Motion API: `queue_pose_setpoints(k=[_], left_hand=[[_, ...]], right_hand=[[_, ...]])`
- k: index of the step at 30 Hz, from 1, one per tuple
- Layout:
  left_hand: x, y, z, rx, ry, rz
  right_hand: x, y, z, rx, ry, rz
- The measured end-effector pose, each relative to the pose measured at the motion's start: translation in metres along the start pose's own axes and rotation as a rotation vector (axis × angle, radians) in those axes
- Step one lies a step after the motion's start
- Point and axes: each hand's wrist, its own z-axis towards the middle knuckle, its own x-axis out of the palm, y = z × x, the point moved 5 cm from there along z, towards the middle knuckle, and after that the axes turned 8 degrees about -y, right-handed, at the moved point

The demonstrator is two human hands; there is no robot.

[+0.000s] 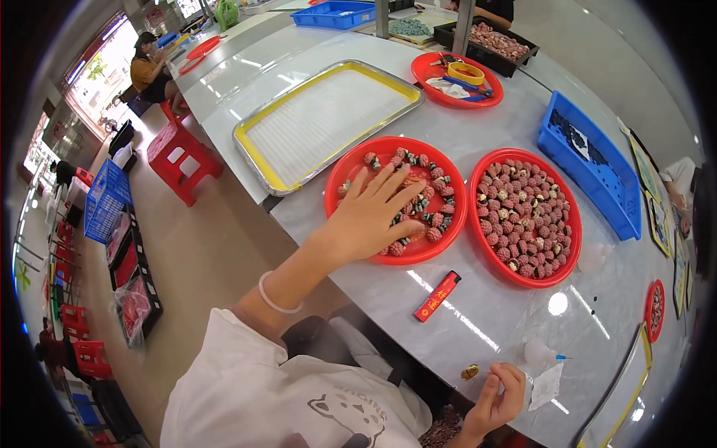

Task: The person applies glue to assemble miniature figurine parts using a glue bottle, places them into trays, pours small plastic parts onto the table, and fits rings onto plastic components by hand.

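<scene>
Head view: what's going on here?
The person's left hand is spread over a red tray of pink and green pieces; contact is hard to tell. The right hand is at the near side of the table, beside a small gold item. A second red tray of pink pieces stands to the right.

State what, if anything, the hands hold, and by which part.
Left hand, spread over a red tray: nothing visibly held. Right hand, curled: cannot be told.
</scene>
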Motion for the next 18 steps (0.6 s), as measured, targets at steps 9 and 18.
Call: queue_pose_setpoints(k=[9, 18], left_hand=[[-0.002, 0.008, 0.005, -0.09, -0.036, 0.041], [-0.006, 0.002, 0.003, -0.04, 0.055, -0.007]], right_hand=[[0.001, -0.002, 0.002, 0.014, -0.018, 0.009], [-0.002, -0.003, -0.004, -0.039, -0.066, 0.036]])
